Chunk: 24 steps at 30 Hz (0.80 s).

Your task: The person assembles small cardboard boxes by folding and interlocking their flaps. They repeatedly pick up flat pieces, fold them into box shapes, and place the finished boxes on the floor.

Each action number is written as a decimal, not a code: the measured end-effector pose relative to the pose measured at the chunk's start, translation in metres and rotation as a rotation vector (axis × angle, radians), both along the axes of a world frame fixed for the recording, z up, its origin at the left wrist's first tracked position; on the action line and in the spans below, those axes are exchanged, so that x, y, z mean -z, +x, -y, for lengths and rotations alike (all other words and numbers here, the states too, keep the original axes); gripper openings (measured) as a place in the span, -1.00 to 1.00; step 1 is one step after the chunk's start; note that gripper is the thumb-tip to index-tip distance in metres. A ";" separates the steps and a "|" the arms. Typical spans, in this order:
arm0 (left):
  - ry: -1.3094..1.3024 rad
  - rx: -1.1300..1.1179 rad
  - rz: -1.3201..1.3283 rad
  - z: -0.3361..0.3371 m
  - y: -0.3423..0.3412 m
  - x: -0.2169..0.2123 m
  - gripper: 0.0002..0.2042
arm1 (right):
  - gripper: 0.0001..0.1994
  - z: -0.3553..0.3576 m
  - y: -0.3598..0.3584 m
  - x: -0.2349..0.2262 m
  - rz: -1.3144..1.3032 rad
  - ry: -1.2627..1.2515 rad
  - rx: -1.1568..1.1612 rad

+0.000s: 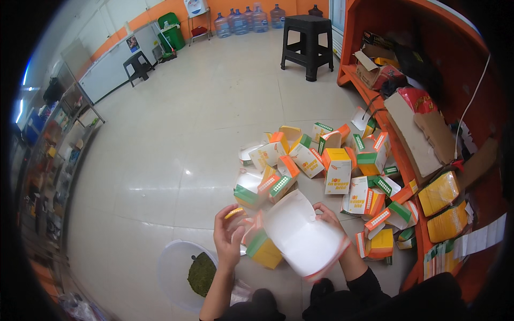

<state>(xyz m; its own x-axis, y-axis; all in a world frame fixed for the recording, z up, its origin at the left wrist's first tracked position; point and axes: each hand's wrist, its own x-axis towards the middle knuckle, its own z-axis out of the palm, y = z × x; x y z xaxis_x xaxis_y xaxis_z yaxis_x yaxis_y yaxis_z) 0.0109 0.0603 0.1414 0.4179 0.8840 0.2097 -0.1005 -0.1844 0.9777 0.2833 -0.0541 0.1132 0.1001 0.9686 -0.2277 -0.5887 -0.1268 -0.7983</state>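
My right hand (pixel 327 216) grips the edge of an open food carton (pixel 305 232), with its white inside facing up and its orange lower rim smeared by motion. My left hand (pixel 229 238) is raised to the left of this carton, fingers apart and curved, with no firm hold visible. Between the left hand and the held carton is another carton (pixel 265 252), yellow and green and partly blurred; whether it touches the hand I cannot tell. Beyond both hands lies a heap of folded cartons (pixel 337 171) in white, yellow, green and orange, tumbled on the floor.
A whitish tub (pixel 170 278) with a dark green mass inside stands by my left forearm. On the right runs an orange shelf (pixel 399 152) with cardboard and wrapped yellow bundles (pixel 440 195). A black stool (pixel 307 45), water bottles (pixel 241 22) and a left-hand rack (pixel 67 155) stand farther off.
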 end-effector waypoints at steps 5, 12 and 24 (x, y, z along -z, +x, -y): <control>-0.731 0.418 -0.019 0.008 0.006 0.032 -0.03 | -0.68 0.001 -0.011 0.006 -0.365 0.015 -0.183; -1.216 0.368 0.282 0.045 0.017 0.096 -0.23 | -0.45 0.008 -0.010 0.052 0.119 0.068 -0.221; -0.681 0.392 0.254 0.077 0.052 0.083 -0.22 | -0.66 0.041 -0.010 0.064 0.396 0.063 0.253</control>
